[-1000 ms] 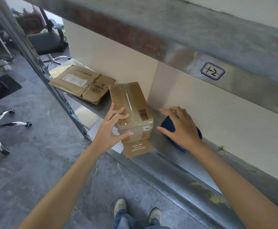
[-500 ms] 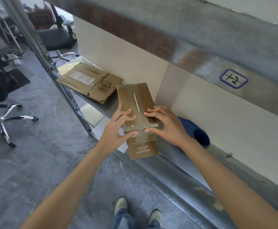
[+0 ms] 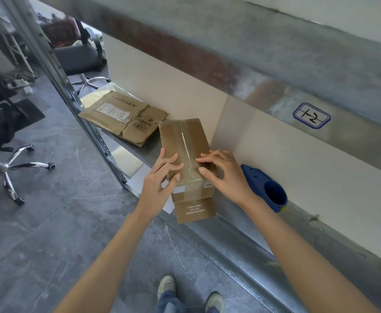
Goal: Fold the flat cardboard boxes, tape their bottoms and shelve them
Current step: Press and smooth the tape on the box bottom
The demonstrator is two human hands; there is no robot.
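We found one shelf [image 3: 241, 224] carrying everything. One folded box [image 3: 185, 141] stood on it, seam taped, a flap hanging below. Left of that box lay the flat cardboard [image 3: 121, 118], one pile, sheets uncountable, unfolded. Right of it lay one tape dispenser [image 3: 266, 188]. Left hand [image 3: 160, 177] and right hand [image 3: 223, 175], each grip spread, pressed its tape. We judged one box nearly finished.

left: flat cardboard [image 3: 121, 118] is lying near the box [image 3: 185, 141] | right: tape dispenser [image 3: 264, 188] is sitting just beside | above: upper shelf [image 3: 252, 64] is overhanging
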